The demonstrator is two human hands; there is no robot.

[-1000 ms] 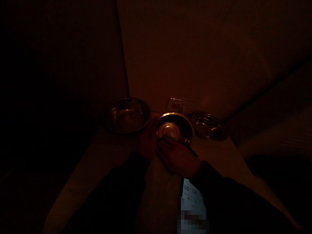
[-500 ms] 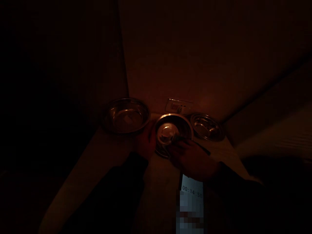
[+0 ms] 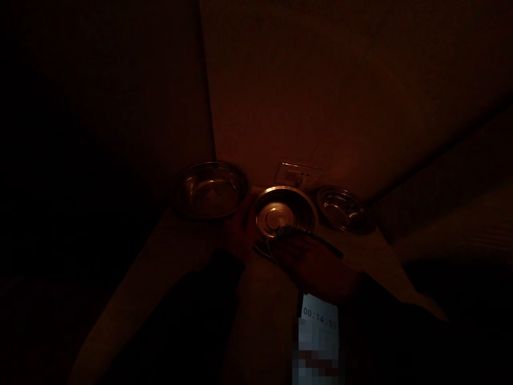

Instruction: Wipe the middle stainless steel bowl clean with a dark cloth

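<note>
In dim reddish light, a shiny metal bowl [image 3: 276, 214] stands near the middle of the table. My left hand [image 3: 241, 230] is at its left side, fingers against the wall and seemingly gripping it, though darkness hides most of them. Over the bowl's near right rim, my right hand [image 3: 306, 262] is closed around a thin, dark-handled tool [image 3: 331, 247]. The handle sticks out to the right, and its small paler end lies just inside the bowl. What kind of tool it is, and what the bowl contains, I cannot make out.
A wider metal bowl [image 3: 214, 198] stands back left and a shallow metal dish [image 3: 347, 211] back right. On the wall behind is a socket plate [image 3: 298, 175]. Below my right wrist lies a lit phone [image 3: 320, 315] with a timer. The table [image 3: 152, 283] narrows toward the wall.
My right hand and the tool have shifted slightly down, still over the bowl. My left hand stays beside it. The view has moved a little and the light has dimmed.
</note>
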